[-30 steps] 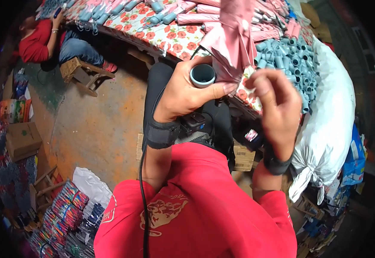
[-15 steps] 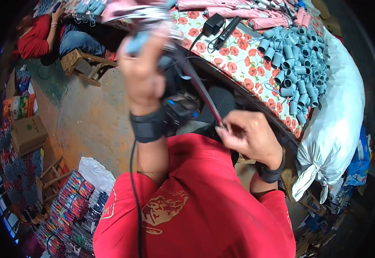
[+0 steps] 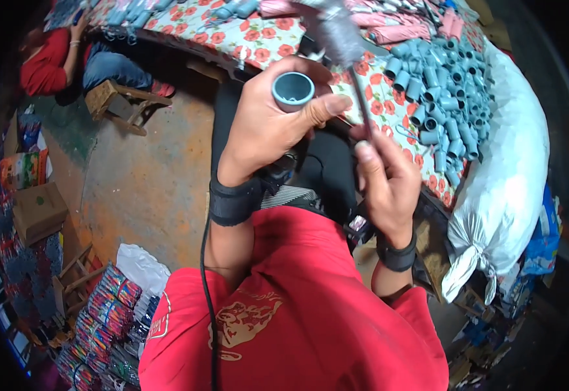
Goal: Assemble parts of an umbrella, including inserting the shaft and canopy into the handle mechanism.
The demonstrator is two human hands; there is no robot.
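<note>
Left hand [image 3: 265, 120] gripping a blue-grey cup [image 3: 293, 89], right hand [image 3: 389, 179] a dark rod [image 3: 361, 94], I face a flowered surface [image 3: 258, 42] beyond both, white sack [image 3: 509, 156] to their right.

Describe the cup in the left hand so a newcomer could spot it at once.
Start at the table covered in red flowers, then find the left hand at its near edge. In its grip is a round, blue-grey cup, open mouth facing the camera. Unlike the similar pieces heaped on the table to the right, this one is held.
</note>
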